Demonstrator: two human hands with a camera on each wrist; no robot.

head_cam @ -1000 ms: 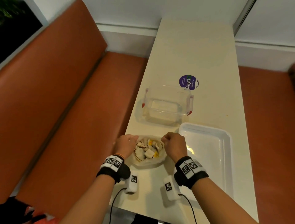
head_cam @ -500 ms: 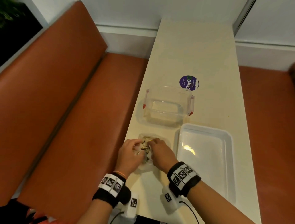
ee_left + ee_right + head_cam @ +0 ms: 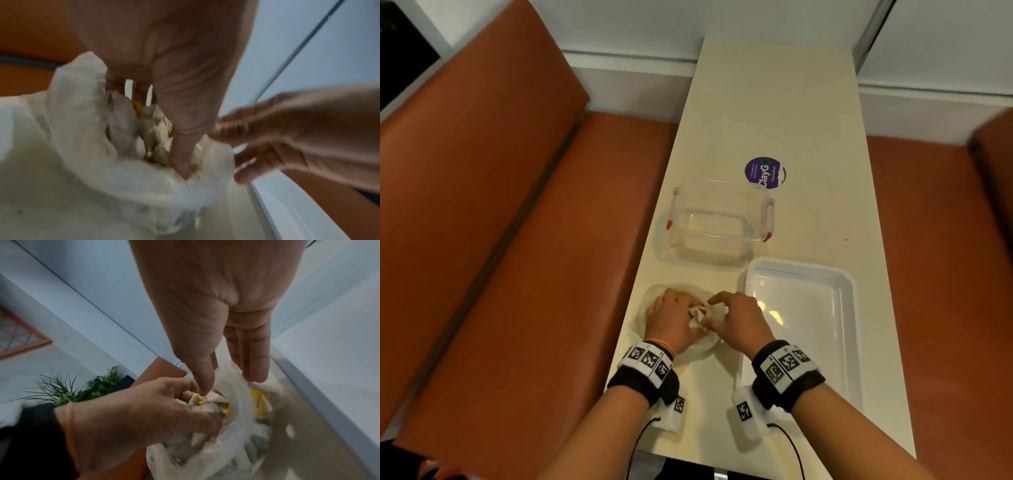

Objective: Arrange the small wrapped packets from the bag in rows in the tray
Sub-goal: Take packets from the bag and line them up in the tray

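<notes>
Both hands meet over the bag (image 3: 654,310) of wrapped packets (image 3: 207,404), just left of the white tray (image 3: 840,342). The left hand (image 3: 671,322) grips the bag's mouth. The right hand (image 3: 743,320) pinches a packet between thumb and forefinger, other fingers straight

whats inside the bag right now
Small wrapped packets, white with yellow showing, fill the bag. Both hands cover much of its mouth, so their number and anything deeper is hidden.

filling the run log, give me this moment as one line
stage: picking from bag | left hand: grips bag | right hand: pinches packet | tray: no packets yet
</notes>
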